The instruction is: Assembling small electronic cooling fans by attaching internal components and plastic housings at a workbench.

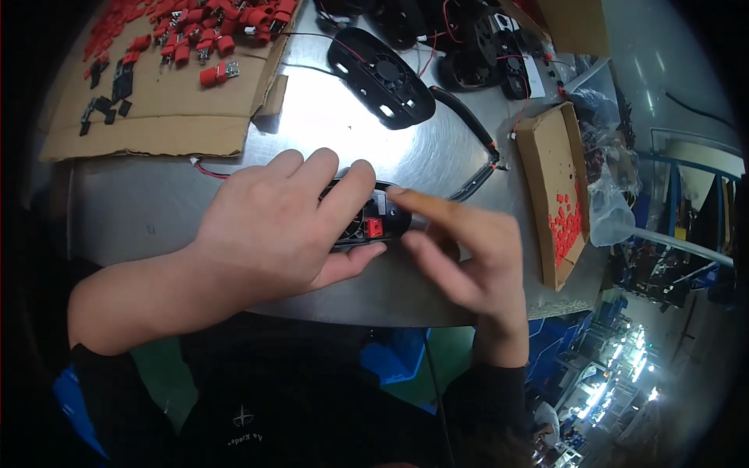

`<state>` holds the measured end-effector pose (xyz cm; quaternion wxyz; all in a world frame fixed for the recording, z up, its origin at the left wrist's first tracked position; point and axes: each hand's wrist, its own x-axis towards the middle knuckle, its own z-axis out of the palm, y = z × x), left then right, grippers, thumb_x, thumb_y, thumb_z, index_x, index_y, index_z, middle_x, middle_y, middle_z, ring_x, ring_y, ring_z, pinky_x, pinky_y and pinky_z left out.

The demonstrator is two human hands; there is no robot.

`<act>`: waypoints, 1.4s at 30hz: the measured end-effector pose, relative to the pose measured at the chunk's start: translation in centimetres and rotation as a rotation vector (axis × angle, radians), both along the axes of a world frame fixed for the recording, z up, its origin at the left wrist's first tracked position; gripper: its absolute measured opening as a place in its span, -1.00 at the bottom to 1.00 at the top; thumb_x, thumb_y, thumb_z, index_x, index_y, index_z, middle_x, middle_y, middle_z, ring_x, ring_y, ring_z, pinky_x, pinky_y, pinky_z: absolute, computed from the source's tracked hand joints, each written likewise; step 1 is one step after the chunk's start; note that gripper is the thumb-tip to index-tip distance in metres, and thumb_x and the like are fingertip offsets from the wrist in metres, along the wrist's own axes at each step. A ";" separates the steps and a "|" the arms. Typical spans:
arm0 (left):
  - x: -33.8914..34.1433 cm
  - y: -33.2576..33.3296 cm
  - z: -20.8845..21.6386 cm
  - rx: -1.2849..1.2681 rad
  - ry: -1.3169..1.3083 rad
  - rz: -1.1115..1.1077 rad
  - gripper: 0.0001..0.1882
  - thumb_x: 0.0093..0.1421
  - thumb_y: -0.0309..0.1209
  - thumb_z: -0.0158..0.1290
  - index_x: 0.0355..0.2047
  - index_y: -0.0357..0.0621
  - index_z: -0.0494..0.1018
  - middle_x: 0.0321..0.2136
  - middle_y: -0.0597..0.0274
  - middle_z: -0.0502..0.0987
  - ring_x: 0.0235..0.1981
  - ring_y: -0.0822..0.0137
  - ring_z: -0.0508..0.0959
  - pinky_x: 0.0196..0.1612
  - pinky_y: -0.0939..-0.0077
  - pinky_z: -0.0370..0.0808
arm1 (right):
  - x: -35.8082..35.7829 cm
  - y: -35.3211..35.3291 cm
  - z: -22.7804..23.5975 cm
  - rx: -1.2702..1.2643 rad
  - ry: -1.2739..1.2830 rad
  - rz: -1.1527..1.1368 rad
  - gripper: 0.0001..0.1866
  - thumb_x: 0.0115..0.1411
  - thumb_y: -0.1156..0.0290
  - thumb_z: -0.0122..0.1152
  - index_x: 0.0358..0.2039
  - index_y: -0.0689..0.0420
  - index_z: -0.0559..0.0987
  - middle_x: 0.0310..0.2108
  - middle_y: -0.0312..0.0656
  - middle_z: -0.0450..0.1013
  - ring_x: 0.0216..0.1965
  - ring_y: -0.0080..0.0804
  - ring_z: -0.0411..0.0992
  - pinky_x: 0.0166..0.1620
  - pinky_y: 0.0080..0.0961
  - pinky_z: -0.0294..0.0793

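A black oval plastic housing (399,220) with a round fan grille lies over the metal table in front of me. Wrapped over its left part is my left hand (277,214), closed on it with the thumb along the near edge. A small red square switch-like part (374,227) sits in the housing's right half. My right hand (476,249) is at the housing's right end, slightly blurred, thumb and index finger apart. Its index fingertip is at the far right edge; whether it touches is hard to tell. My left hand hides much of the grille.
Cardboard (172,136) at the far left carries many red connector pieces (222,74) and small black parts. Another black fan housing (382,78) lies beyond my hands, beside a black cable (464,117). An open cardboard box (538,187) with small red pieces stands right.
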<state>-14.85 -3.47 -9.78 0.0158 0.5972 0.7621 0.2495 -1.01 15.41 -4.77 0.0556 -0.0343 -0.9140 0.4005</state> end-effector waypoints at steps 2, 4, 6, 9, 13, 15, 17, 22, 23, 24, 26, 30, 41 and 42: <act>0.0 0.1 0.1 0.009 0.011 -0.007 -0.31 -0.05 -0.11 0.36 0.04 -0.19 0.47 -0.36 0.16 0.39 -0.37 0.18 0.50 -0.36 0.32 0.48 | 0.3 0.3 -0.2 -0.043 -0.039 -0.051 -0.74 0.19 0.56 0.33 -0.09 0.24 0.71 -0.42 -0.17 0.65 -0.49 -0.54 0.59 -0.39 -0.65 0.49; 0.2 0.3 0.1 0.022 0.014 -0.013 -0.31 -0.04 -0.11 0.35 0.05 -0.20 0.47 -0.36 0.16 0.39 -0.38 0.19 0.49 -0.36 0.33 0.47 | 0.3 0.3 -0.5 -0.038 -0.094 -0.080 -0.85 0.21 0.51 0.39 -0.22 0.26 0.70 -0.49 -0.21 0.62 -0.54 -0.65 0.52 -0.44 -0.69 0.42; 0.6 0.2 0.2 0.035 0.100 0.024 -0.31 -0.06 -0.10 0.35 0.04 -0.22 0.49 -0.37 0.17 0.38 -0.40 0.21 0.47 -0.39 0.36 0.47 | -0.1 -0.2 -0.3 -0.036 -0.145 -0.084 -0.86 0.19 0.50 0.41 -0.25 0.26 0.69 -0.53 -0.23 0.59 -0.56 -0.66 0.50 -0.46 -0.69 0.39; 1.3 0.1 0.5 0.013 0.194 0.079 -0.30 -0.09 -0.11 0.36 0.03 -0.22 0.51 -0.39 0.18 0.37 -0.42 0.23 0.46 -0.41 0.39 0.45 | -0.2 -1.0 0.0 -0.011 -0.196 -0.114 -0.85 0.18 0.49 0.44 -0.29 0.26 0.67 -0.58 -0.28 0.54 -0.58 -0.69 0.44 -0.48 -0.69 0.33; 1.5 0.1 0.8 0.021 0.202 0.087 -0.31 -0.10 -0.11 0.35 0.02 -0.21 0.52 -0.40 0.19 0.36 -0.43 0.23 0.46 -0.43 0.41 0.44 | -0.3 -1.4 0.7 -0.114 -0.295 -0.178 -0.82 0.17 0.48 0.46 -0.25 0.24 0.66 -0.63 -0.34 0.48 -0.60 -0.74 0.36 -0.50 -0.71 0.26; 1.5 0.2 0.6 0.013 0.201 0.068 -0.31 -0.10 -0.11 0.35 0.02 -0.21 0.51 -0.39 0.19 0.36 -0.43 0.23 0.46 -0.44 0.41 0.45 | -0.2 -1.4 0.3 -0.115 -0.314 -0.180 -0.81 0.17 0.48 0.46 -0.24 0.24 0.65 -0.64 -0.35 0.46 -0.60 -0.75 0.34 -0.50 -0.71 0.24; 1.4 0.2 0.4 0.021 0.188 0.072 -0.30 -0.10 -0.11 0.35 0.03 -0.21 0.50 -0.38 0.19 0.37 -0.42 0.24 0.46 -0.44 0.41 0.45 | -0.3 -1.3 0.0 -0.113 -0.330 -0.183 -0.80 0.17 0.47 0.47 -0.23 0.24 0.65 -0.64 -0.36 0.45 -0.60 -0.75 0.32 -0.50 -0.72 0.22; 1.1 0.4 0.0 0.067 0.192 0.072 -0.32 -0.06 -0.01 0.36 0.00 -0.13 0.49 -0.38 0.28 0.41 -0.44 0.36 0.47 -0.52 0.53 0.44 | -0.4 -1.3 0.7 0.017 -0.243 -0.162 -0.82 0.20 0.49 0.41 -0.21 0.25 0.65 -0.58 -0.32 0.52 -0.56 -0.74 0.41 -0.49 -0.72 0.25; 1.0 0.4 0.0 0.072 0.156 0.059 -0.33 -0.04 0.00 0.36 -0.01 -0.13 0.49 -0.38 0.27 0.41 -0.43 0.36 0.48 -0.52 0.52 0.44 | -0.2 -1.2 0.6 0.017 -0.242 -0.159 -0.82 0.20 0.49 0.41 -0.21 0.25 0.65 -0.58 -0.32 0.52 -0.56 -0.74 0.41 -0.49 -0.72 0.25; 0.9 0.4 0.0 0.077 0.121 0.045 -0.34 -0.02 0.00 0.36 -0.01 -0.14 0.49 -0.38 0.27 0.41 -0.43 0.35 0.48 -0.52 0.51 0.45 | 0.0 -0.9 0.3 -0.010 -0.102 -0.137 -0.83 0.20 0.51 0.36 -0.20 0.25 0.66 -0.56 -0.29 0.55 -0.55 -0.70 0.46 -0.48 -0.70 0.29; 0.8 0.4 -0.1 0.063 0.122 0.044 -0.34 -0.02 0.00 0.36 -0.01 -0.14 0.49 -0.38 0.26 0.41 -0.43 0.35 0.49 -0.51 0.50 0.46 | 0.3 -0.2 0.2 0.060 0.105 -0.040 -0.81 0.17 0.57 0.24 -0.19 0.23 0.68 -0.51 -0.22 0.59 -0.53 -0.49 0.56 -0.46 -0.58 0.43; 0.7 0.4 -0.2 0.056 0.091 0.035 -0.33 -0.01 0.00 0.35 0.00 -0.15 0.48 -0.37 0.24 0.43 -0.42 0.33 0.51 -0.50 0.47 0.49 | 0.1 0.1 -0.4 0.086 0.165 0.110 -0.82 0.15 0.59 0.26 -0.21 0.23 0.69 -0.53 -0.18 0.57 -0.54 -0.38 0.56 -0.46 -0.50 0.47; 0.6 0.4 -0.3 0.047 0.080 0.030 -0.37 0.07 0.02 0.32 -0.01 -0.17 0.48 -0.38 0.21 0.44 -0.41 0.31 0.54 -0.50 0.45 0.50 | 0.7 1.9 -0.4 0.068 0.076 0.087 -0.67 0.12 0.43 0.29 -0.10 0.25 0.67 -0.43 -0.16 0.61 -0.50 -0.45 0.56 -0.41 -0.54 0.47; 0.6 0.4 -0.1 0.050 0.069 0.025 -0.38 0.10 0.02 0.30 -0.01 -0.17 0.48 -0.38 0.21 0.44 -0.42 0.30 0.55 -0.51 0.45 0.50 | 1.4 4.1 0.5 0.137 0.003 0.043 -0.46 0.08 0.37 0.30 0.11 0.28 0.60 -0.10 0.02 0.61 -0.13 -0.24 0.62 -0.06 -0.42 0.56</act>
